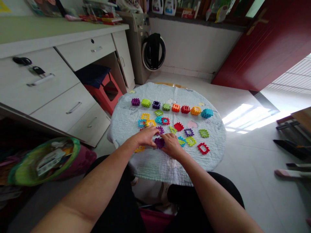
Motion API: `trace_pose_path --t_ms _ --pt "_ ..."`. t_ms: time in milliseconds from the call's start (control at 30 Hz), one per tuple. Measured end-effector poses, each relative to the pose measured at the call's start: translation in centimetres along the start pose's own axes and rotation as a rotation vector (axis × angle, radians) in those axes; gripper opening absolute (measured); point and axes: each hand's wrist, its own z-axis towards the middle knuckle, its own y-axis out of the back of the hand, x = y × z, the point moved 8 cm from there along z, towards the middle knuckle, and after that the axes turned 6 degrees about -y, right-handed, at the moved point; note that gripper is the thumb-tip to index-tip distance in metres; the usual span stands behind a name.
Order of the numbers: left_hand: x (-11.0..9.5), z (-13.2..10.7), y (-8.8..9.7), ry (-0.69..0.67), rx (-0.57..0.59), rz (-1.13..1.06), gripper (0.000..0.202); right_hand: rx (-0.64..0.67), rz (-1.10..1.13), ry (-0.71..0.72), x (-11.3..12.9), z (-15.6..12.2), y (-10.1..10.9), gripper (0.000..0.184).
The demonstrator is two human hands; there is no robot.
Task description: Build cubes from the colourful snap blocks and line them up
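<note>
head view: the left hand [145, 136] and the right hand [172, 145] meet at the near side of a small round table [136, 176] covered with a pale quilted cloth [150, 165]. between them sits a purple piece [159, 142], a toothed plastic block. each grip is narrow, fingertips and thumb closed onto that piece from its own side, left from the left and right from the right. it looks pressed low against the cloth rather than lifted.

just left of the left grip and touching the wrist lies a yellow piece [139, 149]. just beyond both grips flat frames [189, 132] in many colours are scattered, and a red frame [203, 148] lies right of the right grip. farther out runs a row of cubes [176, 107].

judging from this, the step in hand is working the purple piece between both grips. a next move would call for square alignment of its teeth and even pressure from both sides.

no writing can be read; the labels on the bottles [170, 6] beyond the washing machine [153, 51] are too small.
</note>
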Motion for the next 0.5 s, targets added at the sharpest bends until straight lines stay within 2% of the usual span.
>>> trace_pose_path --t_ms 100,233,367,500 --pt "-1.0 0.3 -1.0 -0.011 0.035 0.064 0.059 -0.005 0.037 0.014 -0.3 0.1 0.5 0.057" --pt "-1.8 0.6 -1.8 0.005 0.011 0.145 0.066 -0.076 0.073 -0.015 -1.8 0.0 2.7 0.054" --pt "-2.3 0.7 -2.5 0.038 0.029 0.196 0.052 -0.191 0.118 -0.092 -4.3 -0.3 5.0 0.047" --pt "-2.5 0.8 -2.6 0.063 0.026 0.223 0.035 -0.274 0.181 -0.119 -5.8 -0.5 5.9 0.045"
